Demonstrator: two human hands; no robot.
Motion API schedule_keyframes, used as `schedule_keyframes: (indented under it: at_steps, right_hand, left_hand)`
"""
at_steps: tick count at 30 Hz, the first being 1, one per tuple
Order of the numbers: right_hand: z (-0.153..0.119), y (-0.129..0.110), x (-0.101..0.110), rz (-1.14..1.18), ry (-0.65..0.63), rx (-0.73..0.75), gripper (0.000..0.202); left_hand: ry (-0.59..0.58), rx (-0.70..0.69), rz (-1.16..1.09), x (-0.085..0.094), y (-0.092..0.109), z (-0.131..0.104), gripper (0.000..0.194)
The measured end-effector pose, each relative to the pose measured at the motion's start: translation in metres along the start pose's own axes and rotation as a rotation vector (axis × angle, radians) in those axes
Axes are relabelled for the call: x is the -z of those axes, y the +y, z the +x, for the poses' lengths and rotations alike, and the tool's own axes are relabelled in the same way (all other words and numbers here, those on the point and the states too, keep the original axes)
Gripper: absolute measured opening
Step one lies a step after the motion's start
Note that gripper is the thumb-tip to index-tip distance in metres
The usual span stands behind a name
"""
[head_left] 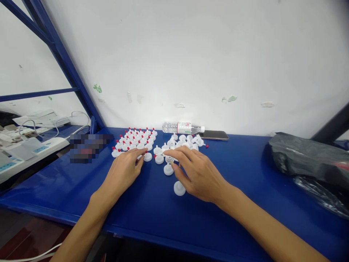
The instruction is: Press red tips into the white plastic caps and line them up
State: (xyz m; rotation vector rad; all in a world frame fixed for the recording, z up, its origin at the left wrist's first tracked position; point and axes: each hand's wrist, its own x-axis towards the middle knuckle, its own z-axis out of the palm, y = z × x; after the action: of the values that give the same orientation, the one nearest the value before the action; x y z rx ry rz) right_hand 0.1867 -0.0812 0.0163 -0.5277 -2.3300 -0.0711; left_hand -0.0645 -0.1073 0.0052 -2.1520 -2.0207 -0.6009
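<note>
On the blue table (pixel 245 163), one clear plastic bottle (pixel 171 127) lies capped beside one phone (pixel 215 135), both behind the nozzle caps, while one dark plastic bag (pixel 297 153), contents hidden, sits well apart at right. Rows of red-tipped nozzle caps (pixel 143 140), partly covered and too crowded to count, stand left of a loose heap of white nozzle caps (pixel 171 143), with one stray red tip (pixel 207 146) and one separate white cap (pixel 179 188) nearest the front edge. The left hand (pixel 127 163) and right hand (pixel 200 169) each hold thumb and forefinger narrowly apart at a cap; whether either grips cannot be told.
</note>
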Motion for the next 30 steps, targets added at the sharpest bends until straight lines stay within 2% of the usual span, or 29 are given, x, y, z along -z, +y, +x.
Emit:
schedule_keyframes:
  at_steps: [10, 17, 25, 30]
  right_hand:
    - [0.001, 0.0, 0.001, -0.016, -0.011, -0.004, 0.032]
    - [-0.001, 0.005, -0.001, -0.067, -0.038, -0.084, 0.034]
    - [-0.009, 0.017, -0.014, -0.11, -0.122, -0.168, 0.044]
    - [-0.011, 0.016, -0.017, -0.112, -0.155, -0.179, 0.042]
  left_hand:
    - [-0.017, 0.027, 0.004, 0.001, 0.003, 0.001, 0.04]
    - [0.085, -0.034, -0.053, 0.005, 0.011, -0.001, 0.035]
    - [-0.138, -0.063, -0.051, -0.003, 0.028, -0.009, 0.045]
    - [-0.205, -0.073, -0.015, -0.007, 0.028, -0.012, 0.047]
